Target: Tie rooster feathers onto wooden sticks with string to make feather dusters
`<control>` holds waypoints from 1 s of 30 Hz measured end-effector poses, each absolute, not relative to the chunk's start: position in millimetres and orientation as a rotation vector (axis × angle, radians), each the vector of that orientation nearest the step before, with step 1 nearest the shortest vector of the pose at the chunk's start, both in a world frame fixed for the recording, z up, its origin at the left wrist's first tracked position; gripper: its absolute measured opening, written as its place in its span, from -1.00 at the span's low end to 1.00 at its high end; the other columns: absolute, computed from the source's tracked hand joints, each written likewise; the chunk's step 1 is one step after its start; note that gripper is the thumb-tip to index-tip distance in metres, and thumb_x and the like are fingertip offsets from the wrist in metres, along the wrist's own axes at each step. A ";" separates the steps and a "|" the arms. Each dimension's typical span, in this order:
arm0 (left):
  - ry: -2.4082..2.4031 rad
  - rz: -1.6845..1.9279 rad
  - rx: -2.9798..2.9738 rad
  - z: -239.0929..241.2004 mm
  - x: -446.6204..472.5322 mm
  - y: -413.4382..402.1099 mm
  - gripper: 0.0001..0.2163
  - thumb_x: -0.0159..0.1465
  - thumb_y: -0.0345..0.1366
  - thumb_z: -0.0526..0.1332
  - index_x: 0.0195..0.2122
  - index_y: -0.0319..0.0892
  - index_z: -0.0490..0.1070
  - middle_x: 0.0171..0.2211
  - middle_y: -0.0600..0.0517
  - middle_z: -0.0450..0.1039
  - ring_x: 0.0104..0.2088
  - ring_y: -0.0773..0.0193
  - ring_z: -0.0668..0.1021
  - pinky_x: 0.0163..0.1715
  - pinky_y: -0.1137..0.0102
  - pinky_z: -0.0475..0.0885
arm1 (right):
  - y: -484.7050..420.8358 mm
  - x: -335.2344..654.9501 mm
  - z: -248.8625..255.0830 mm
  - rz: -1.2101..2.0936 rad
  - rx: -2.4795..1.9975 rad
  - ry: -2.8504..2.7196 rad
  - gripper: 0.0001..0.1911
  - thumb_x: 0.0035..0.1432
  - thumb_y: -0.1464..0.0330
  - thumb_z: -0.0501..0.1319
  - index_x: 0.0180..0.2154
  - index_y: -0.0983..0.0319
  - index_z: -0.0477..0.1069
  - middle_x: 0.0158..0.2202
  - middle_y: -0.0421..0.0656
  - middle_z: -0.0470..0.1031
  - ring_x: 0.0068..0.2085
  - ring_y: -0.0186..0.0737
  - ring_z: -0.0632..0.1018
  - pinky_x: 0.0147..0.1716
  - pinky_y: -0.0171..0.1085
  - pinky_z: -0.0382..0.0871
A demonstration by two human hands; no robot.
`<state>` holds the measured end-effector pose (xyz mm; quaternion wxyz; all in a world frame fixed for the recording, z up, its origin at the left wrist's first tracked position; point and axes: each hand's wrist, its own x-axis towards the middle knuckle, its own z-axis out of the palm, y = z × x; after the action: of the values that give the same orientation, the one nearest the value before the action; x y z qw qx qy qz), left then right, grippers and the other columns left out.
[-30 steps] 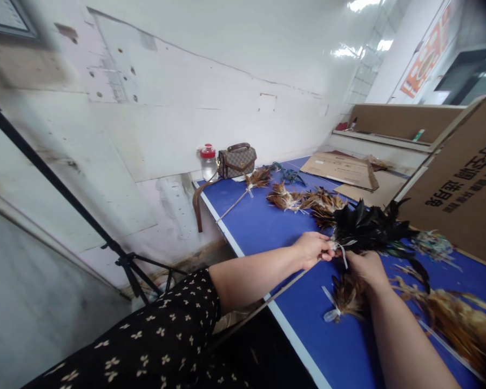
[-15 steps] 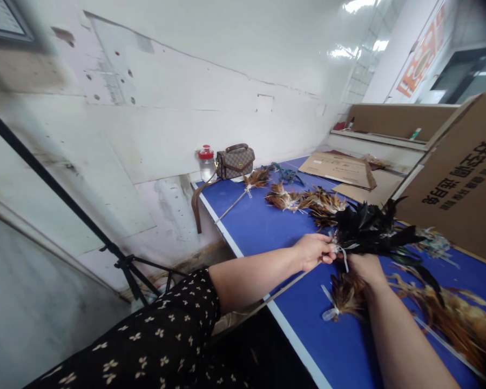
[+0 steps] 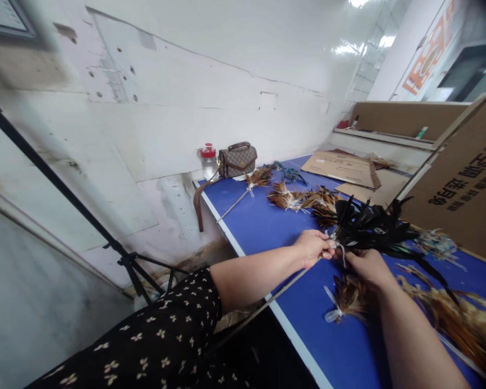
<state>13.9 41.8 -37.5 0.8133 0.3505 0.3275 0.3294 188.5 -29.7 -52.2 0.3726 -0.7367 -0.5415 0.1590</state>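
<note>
On the blue bench, black feathers meet a stick between two hands

Over the near side of the blue bench [image 3: 263, 232], the left hand [image 3: 314, 248] pinches the tied base of the black feathers [image 3: 375, 227] between thumb and fingers. A thin stick [image 3: 281, 289] slants from that hand past the bench edge, and a white tie [image 3: 342, 254] dangles just beside the fingertips. The feathers fan out rightward over the bench.

The right hand [image 3: 370, 267] is bent beneath them, near the tie; its fingertips are partly hidden, so whether they grip anything cannot be told. Just below it lies a small brown bundle [image 3: 346, 297] with its own white binding. Tan feathers [image 3: 465, 321] lie to the right of the right forearm.

Farther back, more brown feathers [image 3: 285, 195] rest near a feather duster [image 3: 259, 177]. A handbag [image 3: 238, 161] and a red-lidded jar [image 3: 209, 162] stand at the far corner.
</note>
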 end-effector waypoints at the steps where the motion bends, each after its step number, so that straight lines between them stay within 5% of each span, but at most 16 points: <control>1: 0.702 0.708 0.752 -37.3 13.4 43.0 -0.68 0.17 -0.71 0.32 -0.22 -0.22 0.29 -0.49 0.06 0.41 -0.58 0.39 0.45 -0.56 0.53 0.12 | -30.5 187.7 -46.6 0.477 -1.900 -1.418 -0.54 0.08 -0.05 0.31 -0.49 0.20 0.65 -0.59 -0.11 0.50 -0.56 -0.19 0.43 -0.57 -0.25 0.26; 5: 0.717 0.721 0.778 -38.2 11.6 47.2 -0.71 0.20 -0.69 0.29 -0.22 -0.21 0.29 -0.53 0.08 0.39 -0.59 0.39 0.44 -0.56 0.53 0.14 | -33.7 185.1 -21.7 0.651 -1.951 -1.565 -0.41 0.03 -0.19 0.28 -0.49 0.21 0.63 -0.58 -0.15 0.48 -0.55 -0.27 0.33 -0.52 -0.27 0.20; 13: 0.788 0.736 0.892 -46.2 15.1 44.8 -0.75 0.22 -0.66 0.33 -0.26 -0.23 0.33 -0.59 0.11 0.36 -0.62 0.41 0.42 -0.57 0.54 0.18 | -39.7 177.9 9.5 0.472 -1.983 -1.784 -0.30 0.08 -0.32 0.20 -0.46 0.19 0.60 -0.55 -0.15 0.49 -0.49 -0.21 0.38 -0.46 -0.24 0.25; 20: 0.797 0.720 0.974 -49.6 17.4 37.9 -0.75 0.23 -0.67 0.33 -0.33 -0.21 0.32 -0.60 0.14 0.35 -0.63 0.43 0.44 -0.57 0.55 0.24 | -43.9 167.3 18.5 0.281 -2.022 -1.740 -0.39 0.11 -0.24 0.19 -0.50 0.16 0.53 -0.65 -0.18 0.38 -0.57 -0.24 0.31 -0.52 -0.23 0.14; 30: 0.749 0.717 1.043 -50.5 19.6 29.2 -0.77 0.19 -0.72 0.21 -0.41 -0.24 0.37 -0.62 0.15 0.32 -0.65 0.45 0.37 -0.58 0.51 0.20 | -30.4 151.8 -6.5 0.203 -2.048 -1.661 -0.42 0.20 -0.11 0.29 0.03 0.11 0.73 -0.39 -0.12 0.67 -0.38 -0.10 0.62 -0.43 -0.25 0.32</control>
<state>19.6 29.2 -50.5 0.7416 0.4756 0.3417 0.3271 151.8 -30.4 -6.5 0.2461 -0.7506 -0.6087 0.0743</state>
